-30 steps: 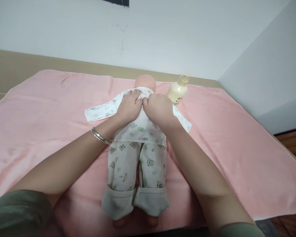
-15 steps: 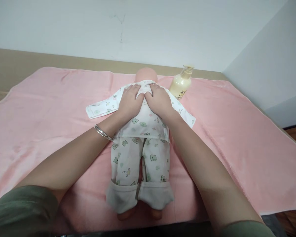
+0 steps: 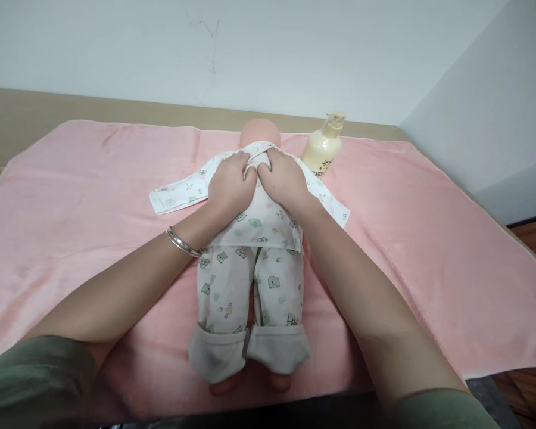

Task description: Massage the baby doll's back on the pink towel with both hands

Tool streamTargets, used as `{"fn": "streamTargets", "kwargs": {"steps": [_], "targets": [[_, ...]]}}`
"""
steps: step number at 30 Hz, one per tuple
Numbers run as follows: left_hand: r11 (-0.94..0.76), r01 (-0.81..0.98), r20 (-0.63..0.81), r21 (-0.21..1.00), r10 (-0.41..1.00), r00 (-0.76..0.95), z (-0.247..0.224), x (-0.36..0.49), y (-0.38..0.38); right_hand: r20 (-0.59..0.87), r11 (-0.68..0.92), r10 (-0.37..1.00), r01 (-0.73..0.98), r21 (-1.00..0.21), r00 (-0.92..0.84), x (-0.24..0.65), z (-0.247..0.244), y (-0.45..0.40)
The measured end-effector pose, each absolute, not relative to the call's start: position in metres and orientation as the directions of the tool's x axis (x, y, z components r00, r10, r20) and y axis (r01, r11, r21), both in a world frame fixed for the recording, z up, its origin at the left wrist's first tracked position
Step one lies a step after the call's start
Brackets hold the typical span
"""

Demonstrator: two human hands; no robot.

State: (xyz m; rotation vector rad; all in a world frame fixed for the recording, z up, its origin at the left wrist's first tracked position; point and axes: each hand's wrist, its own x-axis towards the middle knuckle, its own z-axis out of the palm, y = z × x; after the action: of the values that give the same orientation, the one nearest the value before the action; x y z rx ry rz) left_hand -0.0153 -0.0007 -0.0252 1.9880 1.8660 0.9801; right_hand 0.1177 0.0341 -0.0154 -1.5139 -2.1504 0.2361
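A baby doll (image 3: 268,277) in a white printed top and trousers lies with its head away from me, its feet near the front edge. No face shows on its round head (image 3: 259,132), so it appears to be lying front down. My left hand (image 3: 232,183) rests flat on the left of its upper back. On the other side my right hand (image 3: 283,179) lies the same way, the two thumbs close together in the middle. Both hands are open, palms on the cloth, which wrinkles between them near the collar. The trouser cuffs are turned up, and the sleeves spread outward.
A pink blanket (image 3: 93,250) covers the surface under the doll. Right of the doll's head stands a cream pump bottle (image 3: 322,149). A pale wall (image 3: 138,53) rises behind, and another wall (image 3: 495,119) closes off the right.
The view has shifted slightly, so everything sits a little further left. My fingers have drawn in a bit, and the cloth near the collar is more wrinkled.
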Motion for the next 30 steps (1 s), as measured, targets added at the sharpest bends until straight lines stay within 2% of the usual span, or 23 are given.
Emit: {"fn": "streamTargets", "kwargs": {"steps": [5, 15, 18, 22, 24, 27, 30], "targets": [[-0.152, 0.836, 0.318, 0.528, 0.948, -0.029, -0.022, -0.01, -0.011, 0.225, 0.361, 0.928, 0.865, -0.348, -0.297, 0.117, -0.008, 0.03], [-0.165, 0.776, 0.278, 0.608, 0.96, -0.013, -0.022, -0.027, 0.009, 0.033, 0.377, 0.926, 0.922, -0.087, -0.376, 0.104, 0.025, -0.011], [-0.13, 0.85, 0.258, 0.511, 0.966, -0.008, -0.015, -0.023, 0.003, 0.028, 0.365, 0.931, 0.923, -0.125, -0.365, 0.107, 0.025, -0.007], [-0.081, 0.954, 0.231, 0.288, 0.973, 0.013, -0.007, -0.011, -0.016, 0.098, 0.353, 0.935, 0.887, -0.299, -0.34, 0.121, 0.01, 0.02], [-0.098, 0.97, 0.25, 0.221, 0.967, 0.041, -0.005, -0.007, -0.023, 0.154, 0.378, 0.926, 0.853, -0.36, -0.345, 0.126, 0.001, 0.032], [-0.105, 0.972, 0.242, 0.211, 0.969, 0.053, -0.005, -0.005, -0.026, 0.171, 0.381, 0.924, 0.848, -0.368, -0.341, 0.126, -0.004, 0.036], [-0.13, 0.953, 0.203, 0.275, 0.976, 0.074, -0.005, -0.01, -0.017, 0.157, 0.355, 0.934, 0.878, -0.322, -0.32, 0.123, 0.001, 0.026]]}}
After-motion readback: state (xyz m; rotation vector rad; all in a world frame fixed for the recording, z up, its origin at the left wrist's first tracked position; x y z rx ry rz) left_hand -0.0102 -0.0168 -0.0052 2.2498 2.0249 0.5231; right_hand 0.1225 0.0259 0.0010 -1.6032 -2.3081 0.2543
